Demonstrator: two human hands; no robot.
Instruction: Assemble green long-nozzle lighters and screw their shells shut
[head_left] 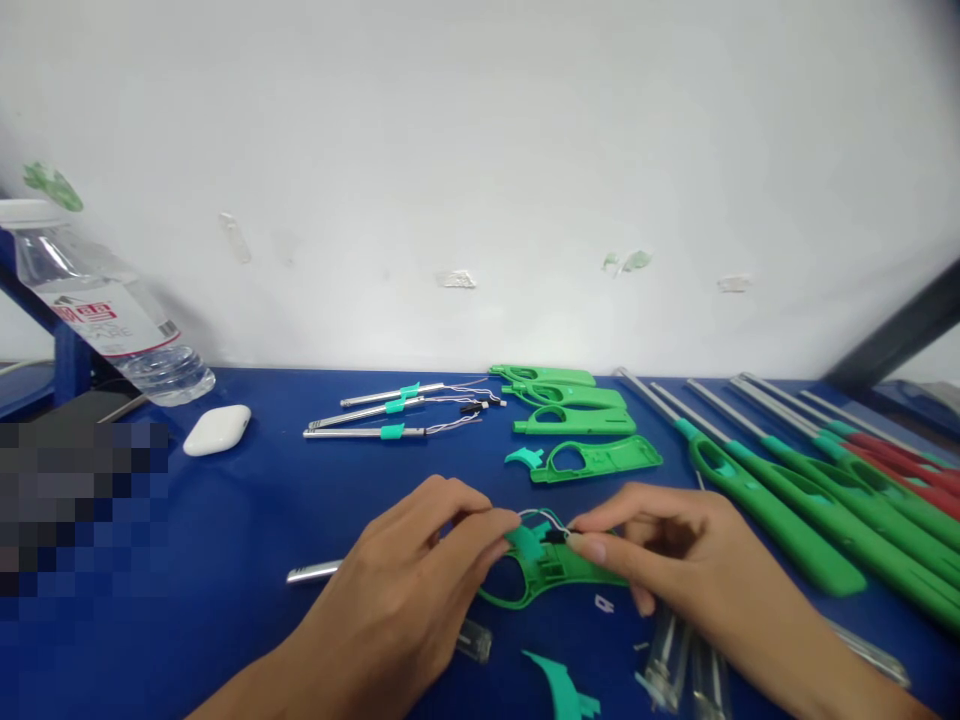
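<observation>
A green lighter casing half [577, 565] lies with its inner side up between my hands. My left hand [420, 570] is closed at its left end, fingertips on a teal trigger [529, 541]. From behind that hand pokes a silver metal tube [313, 572]; its other end is hidden. Thumb and index finger of my right hand [667, 545] pinch a small black igniter part [556, 536] over the casing. Thin wires [544, 513] arch between the two hands. Another teal trigger [562, 688] lies nearer to me.
Behind the hands are several green casing halves [596, 458] and metal tubes with wires [365, 433]. Long green lighters [780, 510] and red ones [911, 470] fill the right. Clear fuel tanks [667, 660] sit beneath my right wrist. At left are a white earbud case [217, 430] and water bottle [112, 310].
</observation>
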